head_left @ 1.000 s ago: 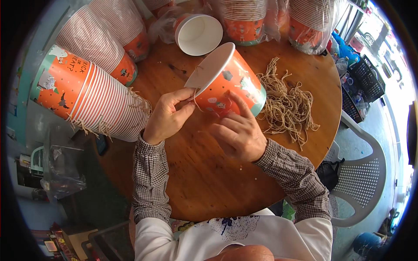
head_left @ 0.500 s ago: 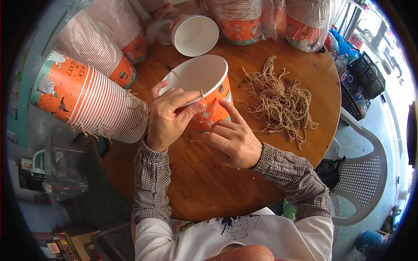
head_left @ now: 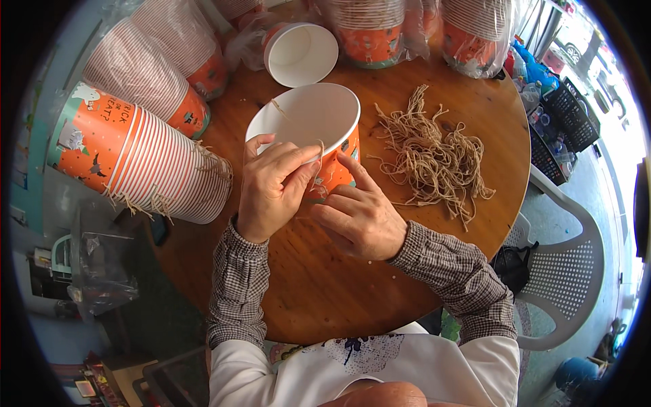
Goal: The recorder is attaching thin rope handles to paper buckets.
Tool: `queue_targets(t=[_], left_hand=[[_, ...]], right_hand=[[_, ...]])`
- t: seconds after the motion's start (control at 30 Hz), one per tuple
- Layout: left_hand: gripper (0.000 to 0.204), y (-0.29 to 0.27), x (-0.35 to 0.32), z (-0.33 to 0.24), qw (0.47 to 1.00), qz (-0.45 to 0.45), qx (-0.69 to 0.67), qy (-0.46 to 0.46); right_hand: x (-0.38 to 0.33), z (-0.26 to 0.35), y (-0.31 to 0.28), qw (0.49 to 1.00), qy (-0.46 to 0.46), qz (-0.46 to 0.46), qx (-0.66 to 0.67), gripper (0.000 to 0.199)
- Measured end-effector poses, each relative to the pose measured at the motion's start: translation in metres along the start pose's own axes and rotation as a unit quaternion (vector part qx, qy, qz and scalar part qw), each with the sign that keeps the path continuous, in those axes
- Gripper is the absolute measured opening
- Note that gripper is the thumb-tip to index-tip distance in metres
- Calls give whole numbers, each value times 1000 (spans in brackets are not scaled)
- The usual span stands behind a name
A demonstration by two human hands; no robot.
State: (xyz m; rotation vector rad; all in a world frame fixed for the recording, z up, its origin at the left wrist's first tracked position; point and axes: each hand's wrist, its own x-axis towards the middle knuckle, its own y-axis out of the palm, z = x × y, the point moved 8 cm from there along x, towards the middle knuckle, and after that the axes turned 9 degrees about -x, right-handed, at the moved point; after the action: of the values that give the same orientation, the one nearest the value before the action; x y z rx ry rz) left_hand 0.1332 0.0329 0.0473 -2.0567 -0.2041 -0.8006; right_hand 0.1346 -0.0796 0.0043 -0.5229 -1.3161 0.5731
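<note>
An orange paper bucket (head_left: 308,125) with a white inside stands upright in the middle of the round wooden table (head_left: 325,292). My left hand (head_left: 271,186) pinches a thin tan string (head_left: 317,152) at the bucket's near rim. Another bit of string (head_left: 278,108) hangs at the far rim. My right hand (head_left: 359,217) presses its fingers against the bucket's orange side, just below the rim.
A pile of tan strings (head_left: 434,159) lies right of the bucket. A second open bucket (head_left: 300,54) lies behind it. A nested stack of buckets (head_left: 135,159) lies on its side at left, more wrapped stacks (head_left: 369,27) at the back. A white plastic chair (head_left: 569,278) stands right.
The bucket went from tilted on its side to upright with its mouth up. My left hand moved onto the near rim and took hold of the string; my right hand shifted to the bucket's side.
</note>
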Motion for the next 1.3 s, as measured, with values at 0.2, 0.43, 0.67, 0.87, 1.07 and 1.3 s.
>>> queue_targets(t=[0.2,0.43,0.67,0.87,1.07,1.3], left_hand=[[14,1,1,-9,999,2,38,7],[13,1,2,-12,999,5,32,13],[19,5,2,-11,998,38,38,12],[27,16,-1,-4,993,109,33,-6],[15,19,0,6,996,81,14,-34],[11,18,1,8,996,78,22,-36]], right_hand=[[1,3,4,999,-11,2,-50,16],[0,2,8,996,-11,28,-80,14],[3,-4,-2,1000,-1,21,-21,16],[-3,-2,2,1000,-2,0,13,17],[-6,-10,1,998,16,14,56,16],[-34,-84,-29,926,287,-172,172,13]])
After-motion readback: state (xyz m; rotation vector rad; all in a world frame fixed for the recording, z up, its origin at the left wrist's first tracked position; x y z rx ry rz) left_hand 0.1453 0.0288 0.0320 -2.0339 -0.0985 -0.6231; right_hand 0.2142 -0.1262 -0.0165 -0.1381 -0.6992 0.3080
